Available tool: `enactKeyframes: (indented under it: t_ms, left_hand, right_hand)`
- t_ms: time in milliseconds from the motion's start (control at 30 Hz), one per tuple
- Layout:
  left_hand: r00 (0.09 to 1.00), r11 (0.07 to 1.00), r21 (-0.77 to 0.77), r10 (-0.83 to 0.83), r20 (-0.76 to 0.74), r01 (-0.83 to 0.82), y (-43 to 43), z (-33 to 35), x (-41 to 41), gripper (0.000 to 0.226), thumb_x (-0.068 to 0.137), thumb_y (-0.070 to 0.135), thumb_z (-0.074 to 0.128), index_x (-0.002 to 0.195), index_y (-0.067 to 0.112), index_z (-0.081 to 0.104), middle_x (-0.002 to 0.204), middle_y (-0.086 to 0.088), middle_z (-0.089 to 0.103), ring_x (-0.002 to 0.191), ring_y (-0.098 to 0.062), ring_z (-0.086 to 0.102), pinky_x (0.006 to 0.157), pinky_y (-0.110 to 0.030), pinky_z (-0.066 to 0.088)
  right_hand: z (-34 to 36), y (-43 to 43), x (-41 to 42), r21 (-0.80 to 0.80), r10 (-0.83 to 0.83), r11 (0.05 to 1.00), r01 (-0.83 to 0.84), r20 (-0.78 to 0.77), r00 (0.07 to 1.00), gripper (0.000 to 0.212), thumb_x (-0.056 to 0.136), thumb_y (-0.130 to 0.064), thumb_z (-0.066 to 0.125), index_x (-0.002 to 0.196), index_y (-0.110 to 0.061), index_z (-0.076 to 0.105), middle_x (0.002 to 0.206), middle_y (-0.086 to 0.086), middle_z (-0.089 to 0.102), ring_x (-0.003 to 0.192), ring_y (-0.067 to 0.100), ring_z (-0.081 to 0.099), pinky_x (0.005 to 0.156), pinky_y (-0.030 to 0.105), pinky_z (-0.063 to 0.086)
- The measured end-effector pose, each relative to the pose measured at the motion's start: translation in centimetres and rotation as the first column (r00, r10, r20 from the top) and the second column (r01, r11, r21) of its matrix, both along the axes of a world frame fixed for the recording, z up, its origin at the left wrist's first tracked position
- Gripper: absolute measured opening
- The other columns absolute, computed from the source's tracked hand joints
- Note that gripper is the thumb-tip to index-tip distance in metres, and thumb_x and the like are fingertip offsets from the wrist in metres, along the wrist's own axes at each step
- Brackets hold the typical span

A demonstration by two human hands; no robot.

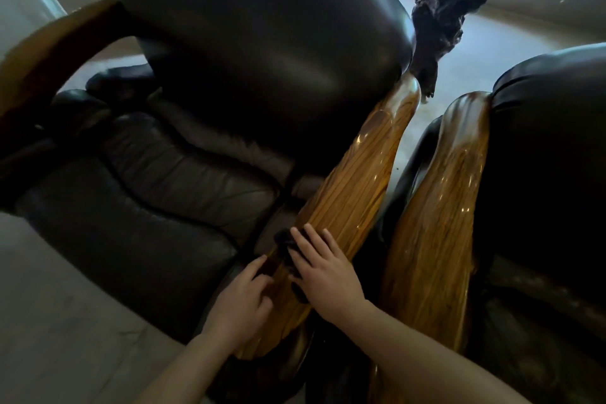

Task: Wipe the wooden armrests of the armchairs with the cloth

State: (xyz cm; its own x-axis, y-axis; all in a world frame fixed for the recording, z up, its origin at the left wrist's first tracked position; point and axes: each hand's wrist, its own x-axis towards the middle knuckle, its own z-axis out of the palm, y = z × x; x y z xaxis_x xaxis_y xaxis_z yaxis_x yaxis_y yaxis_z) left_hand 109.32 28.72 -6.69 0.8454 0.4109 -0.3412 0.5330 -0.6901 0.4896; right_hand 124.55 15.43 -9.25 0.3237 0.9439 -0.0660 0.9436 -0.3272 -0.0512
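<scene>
item: dark cloth (288, 251), small, soft, bunched; lies on the near end of the glossy wooden armrest (354, 187) of the left armchair (183, 154). judged light and limp, best held flat under the palm so it does not slide on the varnish. right hand (323, 272): fingers spread, pressing the cloth flat to the wood. left hand (242, 300): fingers loosely curled on the armrest's inner edge, pinching nothing visible. armrest: long, rounded, streaked golden grain, slick sheen. second armrest (449, 193): same make, just beside, belonging to the right armchair (544, 154). upholstery: black padded leather.
</scene>
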Motion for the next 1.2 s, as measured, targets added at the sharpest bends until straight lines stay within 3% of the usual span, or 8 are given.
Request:
enactKeyframes:
  t_ms: [100, 200, 367, 500, 667, 800, 1000, 1200]
  left_hand:
    - [0.999, 1.0, -0.008, 0.024, 0.035, -0.024, -0.1, 0.0, 0.3, 0.036, 0.091, 0.027, 0.055, 0.127, 0.027, 0.055, 0.159, 0.008, 0.026, 0.126, -0.01, 0.046, 0.1, -0.026, 0.044]
    - [1.0, 1.0, 0.022, -0.002, 0.005, 0.002, -0.4, -0.9, 0.0, 0.06, 0.093, 0.039, 0.049, 0.149, 0.032, 0.029, 0.162, 0.005, 0.014, 0.142, -0.014, 0.025, 0.109, -0.03, 0.033]
    - [0.99, 0.989, 0.083, -0.112, -0.091, 0.119, -2.1, -2.3, -1.6, 0.076, 0.091, 0.063, 0.036, 0.154, 0.04, 0.0, 0.16, 0.01, -0.028, 0.148, -0.015, -0.021, 0.121, -0.042, 0.018]
    - [0.993, 0.987, 0.13, -0.089, -0.079, 0.099, -2.7, -2.8, -1.7, 0.079, 0.089, 0.064, 0.036, 0.155, 0.036, 0.002, 0.162, 0.004, -0.025, 0.148, -0.018, -0.023, 0.122, -0.044, 0.013]
    - [0.992, 0.983, 0.154, -0.085, -0.089, 0.098, -2.8, -2.9, -1.4, 0.079, 0.09, 0.058, 0.041, 0.154, 0.034, 0.003, 0.163, 0.001, -0.021, 0.148, -0.02, -0.021, 0.121, -0.043, 0.015]
    - [0.993, 0.987, 0.135, -0.08, -0.089, 0.092, -3.3, -3.1, -1.7, 0.082, 0.088, 0.061, 0.038, 0.154, 0.034, -0.002, 0.162, 0.001, -0.025, 0.146, -0.019, -0.027, 0.121, -0.046, 0.015]
    - [0.997, 0.991, 0.125, -0.045, -0.064, 0.053, -3.5, -3.1, -1.6, 0.081, 0.088, 0.065, 0.035, 0.154, 0.034, 0.0, 0.163, 0.001, -0.019, 0.148, -0.02, -0.023, 0.121, -0.046, 0.01]
    - [0.997, 0.998, 0.055, -0.006, -0.081, 0.01, -3.3, -2.5, -1.1, 0.079, 0.089, 0.066, 0.037, 0.155, 0.034, 0.007, 0.164, 0.003, -0.017, 0.148, -0.018, -0.02, 0.119, -0.044, 0.012]
  right_hand:
    - [-0.6, -0.7, -0.6, -0.034, 0.126, 0.992, -0.125, 0.015, 0.992, 0.059, 0.1, -0.051, 0.031, 0.146, -0.017, 0.045, 0.165, 0.006, 0.02, 0.154, 0.029, 0.005, 0.122, 0.051, 0.004]
    - [-0.2, -1.4, 1.1, -0.067, 0.191, 0.98, -0.186, 0.069, 0.979, 0.061, 0.099, -0.055, 0.032, 0.147, -0.02, 0.043, 0.165, 0.005, 0.018, 0.153, 0.027, 0.003, 0.121, 0.051, 0.002]
    - [1.8, -2.4, 4.8, 0.007, -0.161, 0.987, 0.161, 0.087, 0.983, 0.062, 0.101, -0.058, 0.024, 0.153, -0.024, 0.032, 0.167, 0.0, 0.007, 0.154, 0.023, -0.007, 0.123, 0.048, 0.001]
    - [2.2, -1.1, 3.1, 0.083, -0.325, 0.942, 0.324, -0.005, 0.946, 0.058, 0.101, -0.048, 0.035, 0.151, -0.018, 0.036, 0.167, 0.004, 0.013, 0.154, 0.029, -0.004, 0.122, 0.047, 0.001]
    - [0.5, -1.7, -0.8, -0.006, -0.056, 0.998, 0.056, 0.008, 0.998, 0.059, 0.1, -0.045, 0.041, 0.151, -0.017, 0.037, 0.167, 0.007, 0.012, 0.154, 0.03, -0.005, 0.123, 0.05, 0.004]
    - [1.6, -2.2, 2.5, -0.085, 0.106, 0.991, -0.101, 0.062, 0.992, 0.059, 0.098, -0.044, 0.049, 0.151, -0.019, 0.037, 0.166, 0.006, 0.015, 0.153, 0.029, 0.003, 0.122, 0.048, 0.004]
    - [3.0, -1.4, 3.3, 0.008, -0.17, 0.985, 0.17, 0.05, 0.984, 0.055, 0.099, -0.038, 0.051, 0.148, -0.014, 0.042, 0.164, 0.009, 0.025, 0.153, 0.031, 0.013, 0.122, 0.048, 0.017]
    - [2.4, -1.1, 2.4, -0.063, -0.082, 0.994, 0.085, 0.049, 0.995, 0.067, 0.092, -0.034, 0.067, 0.15, -0.016, 0.039, 0.165, 0.007, 0.02, 0.153, 0.029, 0.008, 0.12, 0.044, 0.009]
